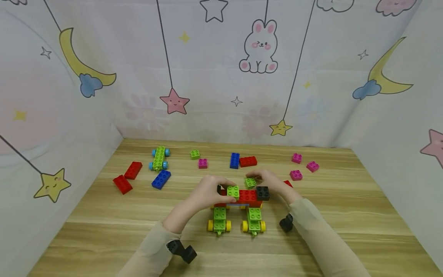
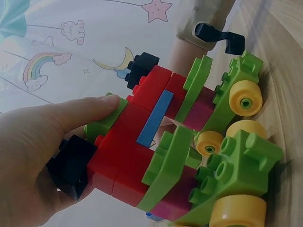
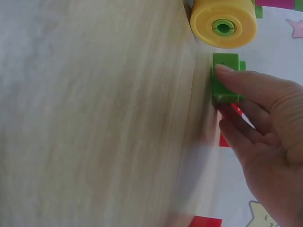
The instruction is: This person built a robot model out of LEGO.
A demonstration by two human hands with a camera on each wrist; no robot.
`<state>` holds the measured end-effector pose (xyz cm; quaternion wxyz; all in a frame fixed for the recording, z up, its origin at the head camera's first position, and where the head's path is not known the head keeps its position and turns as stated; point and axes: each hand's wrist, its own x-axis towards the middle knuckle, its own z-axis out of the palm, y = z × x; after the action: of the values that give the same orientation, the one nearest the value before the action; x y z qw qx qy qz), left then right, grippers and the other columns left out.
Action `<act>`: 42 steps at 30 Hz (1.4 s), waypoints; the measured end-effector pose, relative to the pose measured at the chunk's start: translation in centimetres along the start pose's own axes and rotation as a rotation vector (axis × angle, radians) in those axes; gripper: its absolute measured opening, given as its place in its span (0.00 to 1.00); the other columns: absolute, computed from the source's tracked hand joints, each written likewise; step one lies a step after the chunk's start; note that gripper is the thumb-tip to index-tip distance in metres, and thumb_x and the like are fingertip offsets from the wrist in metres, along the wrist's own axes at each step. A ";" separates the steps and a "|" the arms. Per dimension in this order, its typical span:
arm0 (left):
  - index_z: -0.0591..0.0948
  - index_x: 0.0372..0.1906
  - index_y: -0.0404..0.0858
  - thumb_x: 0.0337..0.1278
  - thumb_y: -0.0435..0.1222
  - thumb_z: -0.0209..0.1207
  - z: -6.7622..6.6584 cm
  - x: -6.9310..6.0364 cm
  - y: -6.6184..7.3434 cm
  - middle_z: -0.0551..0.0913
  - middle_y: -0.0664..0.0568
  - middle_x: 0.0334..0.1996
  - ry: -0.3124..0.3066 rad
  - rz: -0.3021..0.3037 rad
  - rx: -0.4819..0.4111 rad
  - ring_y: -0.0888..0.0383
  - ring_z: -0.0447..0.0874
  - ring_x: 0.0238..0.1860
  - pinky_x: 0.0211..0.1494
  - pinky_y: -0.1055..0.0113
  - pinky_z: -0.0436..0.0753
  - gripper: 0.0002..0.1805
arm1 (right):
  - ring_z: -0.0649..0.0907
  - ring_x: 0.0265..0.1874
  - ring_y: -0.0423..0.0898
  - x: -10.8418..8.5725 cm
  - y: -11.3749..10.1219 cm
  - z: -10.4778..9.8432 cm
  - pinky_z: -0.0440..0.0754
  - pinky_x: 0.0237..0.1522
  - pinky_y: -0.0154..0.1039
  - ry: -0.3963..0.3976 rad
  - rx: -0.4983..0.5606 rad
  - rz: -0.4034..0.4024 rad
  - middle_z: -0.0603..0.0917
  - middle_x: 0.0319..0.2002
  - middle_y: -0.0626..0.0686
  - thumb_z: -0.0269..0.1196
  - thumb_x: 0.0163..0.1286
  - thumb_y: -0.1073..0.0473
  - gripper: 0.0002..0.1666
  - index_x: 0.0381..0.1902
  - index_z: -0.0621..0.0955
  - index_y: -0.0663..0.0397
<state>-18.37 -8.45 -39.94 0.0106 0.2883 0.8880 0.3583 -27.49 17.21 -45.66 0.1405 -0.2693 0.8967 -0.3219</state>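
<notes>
A toy build of red bricks (image 1: 248,197) stands on two green wheeled bases, the left base (image 1: 219,226) and the right base (image 1: 254,226), both with yellow wheels. On its top are a light green brick (image 1: 233,192) and, at the right end, a black brick (image 1: 262,193). My left hand (image 1: 209,192) pinches that top green brick between thumb and finger; another black brick (image 2: 71,164) sits by its palm. Behind the build, my right hand (image 1: 271,182) pinches a loose green brick (image 3: 226,78) low at the table, near a yellow wheel (image 3: 223,23).
Farther back lie a green base with blue wheels (image 1: 159,158), a blue brick (image 1: 161,179), red bricks (image 1: 133,170), a green brick (image 1: 195,154) and several pink bricks (image 1: 296,175). A printed cloth (image 1: 221,77) encloses the wooden table (image 1: 328,223) at the back and sides.
</notes>
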 end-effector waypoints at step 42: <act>0.87 0.49 0.41 0.50 0.42 0.72 0.2 0.1 -0.3 0.88 0.53 0.41 0.006 -0.016 -0.044 0.59 0.81 0.40 0.39 0.71 0.80 0.20 | 0.84 0.50 0.56 -5.4 -9.8 -3.7 0.81 0.55 0.54 0.157 0.003 -0.124 0.85 0.52 0.56 0.71 0.61 0.56 0.25 0.56 0.82 0.55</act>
<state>-18.56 -8.49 -40.25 0.0170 0.2796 0.8822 0.3784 -20.86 15.81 -36.03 0.0498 -0.2982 0.8861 -0.3514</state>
